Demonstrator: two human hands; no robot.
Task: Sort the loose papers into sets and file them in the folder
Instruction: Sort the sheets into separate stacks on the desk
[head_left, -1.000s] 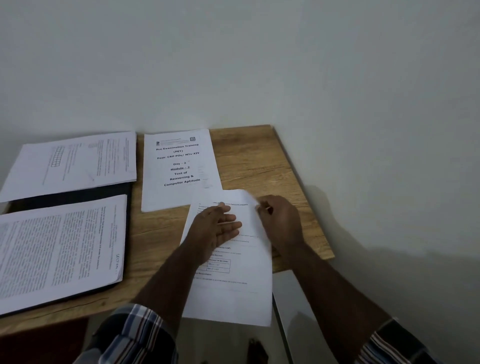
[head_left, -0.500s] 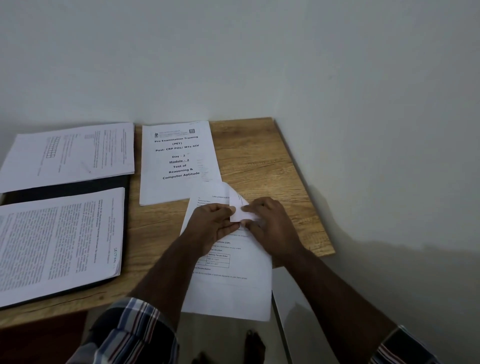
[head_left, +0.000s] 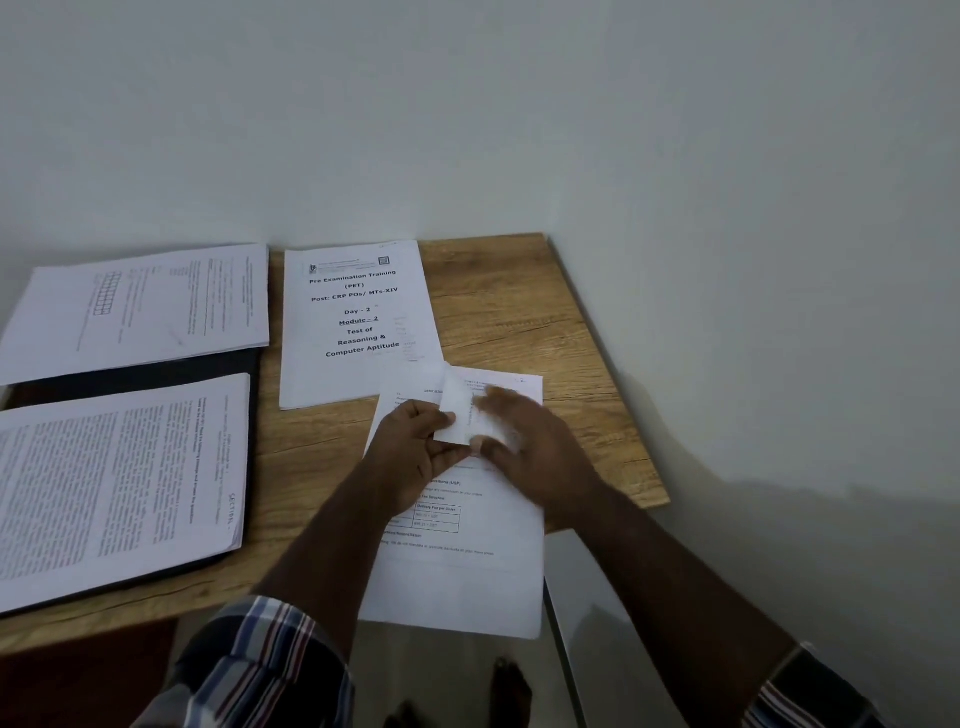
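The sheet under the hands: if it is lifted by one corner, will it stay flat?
Probably not. The sheet looks thin and single; its top corner already folds over between the left hand and right hand. Its near end overhangs the table, so it may sag or slide.

A wooden table (head_left: 519, 312) stands in the corner against pale walls (head_left: 727, 208). Below its near edge lie a tiled floor (head_left: 441, 675) and a bare foot (head_left: 511, 686).

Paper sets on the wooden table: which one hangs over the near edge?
The white sheet with a small printed table, under both hands; the other three lie fully on the desk.
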